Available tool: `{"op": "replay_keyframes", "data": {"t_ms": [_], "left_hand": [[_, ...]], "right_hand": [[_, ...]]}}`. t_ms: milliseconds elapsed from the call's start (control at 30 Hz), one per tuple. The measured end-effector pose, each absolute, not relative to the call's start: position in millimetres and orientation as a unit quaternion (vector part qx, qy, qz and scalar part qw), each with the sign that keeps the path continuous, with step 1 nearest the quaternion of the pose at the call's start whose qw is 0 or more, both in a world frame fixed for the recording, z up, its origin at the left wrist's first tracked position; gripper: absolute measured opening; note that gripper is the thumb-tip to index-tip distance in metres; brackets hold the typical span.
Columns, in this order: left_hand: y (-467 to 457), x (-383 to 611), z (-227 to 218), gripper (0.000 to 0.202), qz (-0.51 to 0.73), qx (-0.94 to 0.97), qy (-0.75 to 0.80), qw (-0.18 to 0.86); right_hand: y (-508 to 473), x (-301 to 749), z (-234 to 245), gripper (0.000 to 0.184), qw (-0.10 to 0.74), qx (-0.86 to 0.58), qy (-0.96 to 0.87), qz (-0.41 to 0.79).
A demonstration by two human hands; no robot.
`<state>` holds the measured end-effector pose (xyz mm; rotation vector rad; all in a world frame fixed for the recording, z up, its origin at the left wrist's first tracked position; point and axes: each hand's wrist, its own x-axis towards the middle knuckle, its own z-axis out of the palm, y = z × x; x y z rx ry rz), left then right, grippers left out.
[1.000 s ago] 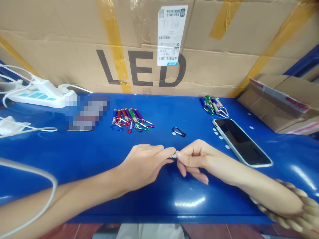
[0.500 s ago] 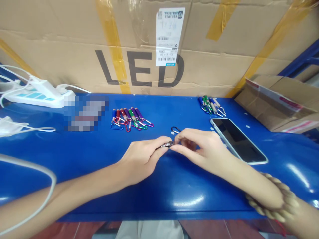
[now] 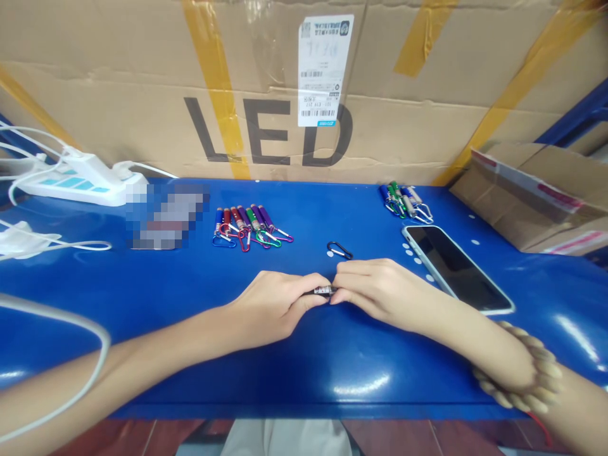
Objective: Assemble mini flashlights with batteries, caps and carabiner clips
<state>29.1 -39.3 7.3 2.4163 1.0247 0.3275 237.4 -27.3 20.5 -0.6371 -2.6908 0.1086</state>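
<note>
My left hand and my right hand meet on the blue table, both pinched on a small silver keychain flashlight between their fingertips. Only a short piece of it shows. A loose black carabiner lies just beyond my hands. A row of several coloured keychain flashlights with carabiners lies farther back on the left. A smaller bunch of flashlights lies at the back right.
A dark-screened phone lies flat to the right of my hands. A big cardboard box marked LED walls off the back. A smaller cardboard box sits at right. A white power strip and cables lie at left.
My right hand reached toward the black carabiner half a second ago, then drew back. Both hands now sit slightly nearer me, fingers closed tighter over the flashlight.
</note>
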Motion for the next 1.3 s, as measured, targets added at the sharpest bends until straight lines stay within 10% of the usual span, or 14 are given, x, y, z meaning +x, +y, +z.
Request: {"op": "replay_keyframes", "data": {"t_ms": [500,1300], "left_hand": [[-38.1,33.9,7.0,0.026,0.321,0.693,0.446,0.466],[-35.6,33.7,6.8,0.022,0.326,0.703,0.447,0.447]], "right_hand": [[-5.4,254.9,20.6,0.033,0.176,-0.528,-0.83,-0.007],[-25.1,224.5,6.8,0.01,0.372,-0.225,-0.897,0.079]]}}
